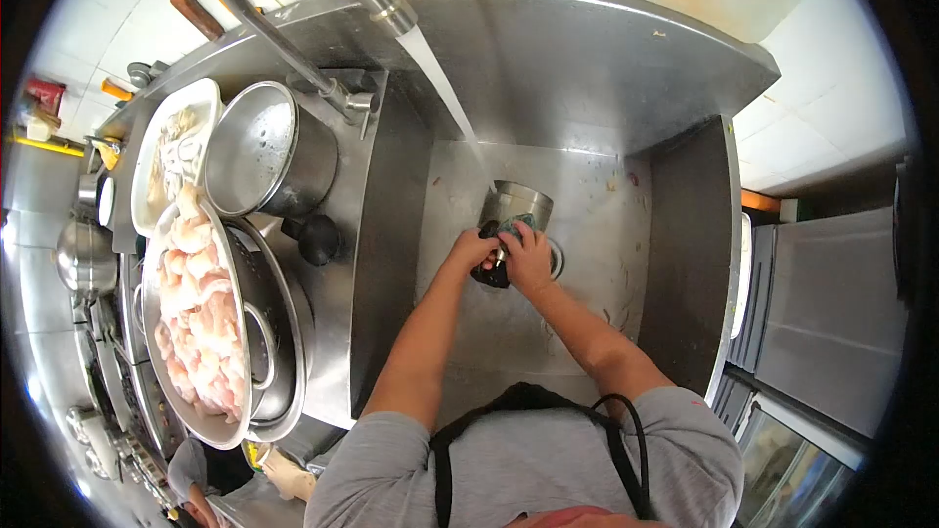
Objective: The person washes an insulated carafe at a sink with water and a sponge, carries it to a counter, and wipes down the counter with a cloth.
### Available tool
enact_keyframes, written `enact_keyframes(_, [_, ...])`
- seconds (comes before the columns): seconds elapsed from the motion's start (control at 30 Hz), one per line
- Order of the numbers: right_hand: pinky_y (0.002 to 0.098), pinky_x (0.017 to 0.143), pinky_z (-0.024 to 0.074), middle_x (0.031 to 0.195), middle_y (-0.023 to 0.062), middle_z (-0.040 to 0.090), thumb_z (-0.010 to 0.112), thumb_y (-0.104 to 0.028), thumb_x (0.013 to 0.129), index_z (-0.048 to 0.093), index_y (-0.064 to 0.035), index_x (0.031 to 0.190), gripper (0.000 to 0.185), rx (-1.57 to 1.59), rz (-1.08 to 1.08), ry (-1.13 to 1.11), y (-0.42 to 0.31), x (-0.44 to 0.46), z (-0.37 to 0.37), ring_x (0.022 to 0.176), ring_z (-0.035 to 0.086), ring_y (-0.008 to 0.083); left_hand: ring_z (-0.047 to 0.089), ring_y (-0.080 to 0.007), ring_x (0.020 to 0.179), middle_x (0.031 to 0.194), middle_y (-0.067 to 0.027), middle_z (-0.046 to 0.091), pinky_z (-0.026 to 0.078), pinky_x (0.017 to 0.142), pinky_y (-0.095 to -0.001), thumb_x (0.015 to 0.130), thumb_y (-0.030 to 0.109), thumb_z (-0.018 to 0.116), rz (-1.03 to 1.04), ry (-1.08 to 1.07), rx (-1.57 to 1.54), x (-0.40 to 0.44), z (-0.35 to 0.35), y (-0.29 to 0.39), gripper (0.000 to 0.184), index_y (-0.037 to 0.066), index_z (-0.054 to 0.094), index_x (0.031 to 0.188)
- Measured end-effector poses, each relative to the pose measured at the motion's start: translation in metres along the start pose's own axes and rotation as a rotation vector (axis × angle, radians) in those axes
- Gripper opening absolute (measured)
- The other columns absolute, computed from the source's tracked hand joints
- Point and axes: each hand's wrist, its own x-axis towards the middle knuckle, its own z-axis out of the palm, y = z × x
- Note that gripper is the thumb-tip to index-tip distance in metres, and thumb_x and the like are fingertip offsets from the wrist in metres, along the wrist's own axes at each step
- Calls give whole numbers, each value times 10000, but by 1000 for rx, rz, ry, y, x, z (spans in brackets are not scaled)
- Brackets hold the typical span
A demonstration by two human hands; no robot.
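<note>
Over the sink basin, a metal pot (521, 203) is tilted beneath the running stream of water from the faucet (396, 18). My left hand (473, 249) is closed around the pot's black handle (491, 274), on the pot's near side. Beside it, my right hand (529, 259) has its fingers bent over a dark green scouring pad (512, 226) pressed against the pot. Part of the handle and pad is hidden by my fingers.
Raw meat pieces fill a large pan (246, 372) left of the sink. Behind it are an empty metal pot (318, 152) and a white tray (213, 98). A black ladle (319, 240) lies nearby. Another person's arm (199, 506) shows at lower left.
</note>
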Motion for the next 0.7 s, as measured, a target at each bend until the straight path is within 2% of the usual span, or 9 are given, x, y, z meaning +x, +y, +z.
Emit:
enact_keyframes(0.07, [418, 777, 388, 1135, 102, 443, 594, -26, 606, 528, -177, 1040, 464, 14, 30, -24, 1, 0, -3, 945, 451, 331, 558, -191, 557, 648, -106, 573, 442, 541, -304, 690, 175, 551, 38, 160, 147, 19, 4, -16, 221, -22, 553, 792])
enact_keyframes(0.17, [415, 789, 388, 1139, 113, 442, 593, -35, 627, 511, -177, 1068, 470, 68, 152, 34, 18, 15, -2, 955, 452, 340, 571, -346, 710, 771, -208, 578, 449, 651, -392, 621, 201, 558, 271, 506, 358, 11, 14, -23, 305, -23, 560, 828])
enact_keyframes(0.23, [415, 796, 389, 1142, 116, 444, 596, -45, 635, 512, -179, 1070, 463, 136, 326, 142, 25, 30, 4, 966, 452, 341, 550, -369, 784, 805, -216, 575, 433, 691, -410, 619, 214, 550, 233, 501, 269, 2, 16, -25, 314, -20, 559, 827])
enact_keyframes(0.27, [423, 808, 383, 1151, 108, 448, 603, -66, 652, 524, -190, 1069, 442, 85, 265, 35, 27, 32, 4, 978, 450, 338, 540, -380, 822, 822, -220, 574, 424, 711, -418, 618, 221, 546, 221, 498, 226, -2, 15, -23, 319, -19, 558, 827])
enact_keyframes(0.37, [431, 814, 379, 1162, 60, 460, 572, -103, 684, 544, -213, 1069, 401, -73, -181, -134, 1, 42, -21, 976, 455, 339, 543, -377, 792, 806, -203, 576, 427, 694, -416, 613, 211, 545, 205, 499, 258, -34, 12, -13, 293, -11, 554, 803])
enact_keyframes(0.4, [434, 811, 381, 1170, 25, 465, 582, -134, 690, 567, -235, 1049, 373, -117, -230, -143, -10, 51, -30, 979, 457, 322, 545, -381, 747, 758, -205, 570, 425, 662, -428, 603, 203, 545, 298, 568, 292, -36, 9, -20, 281, -11, 541, 785])
enact_keyframes(0.5, [443, 820, 381, 1183, 31, 472, 604, -205, 685, 573, -245, 1052, 371, -45, -191, -140, -45, 95, -55, 987, 454, 330, 546, -380, 705, 708, -215, 556, 421, 624, -431, 593, 199, 556, 413, 616, 343, -62, -8, -7, 274, -7, 527, 772])
enact_keyframes(0.6, [412, 816, 401, 1124, 67, 524, 602, -255, 703, 563, -230, 1077, 377, -87, -225, -98, -75, 142, -78, 971, 491, 321, 541, -360, 635, 662, -212, 535, 422, 583, -401, 585, 171, 567, 465, 615, 214, -96, -27, 16, 254, -4, 524, 764])
enact_keyframes(0.7, [351, 802, 421, 1035, 108, 573, 566, -271, 742, 545, -223, 1109, 370, 290, 78, -392, -84, 199, -100, 934, 538, 292, 522, -314, 577, 638, -196, 524, 417, 551, -357, 580, 139, 570, 560, 665, 164, -130, -40, 39, 220, -1, 526, 744])
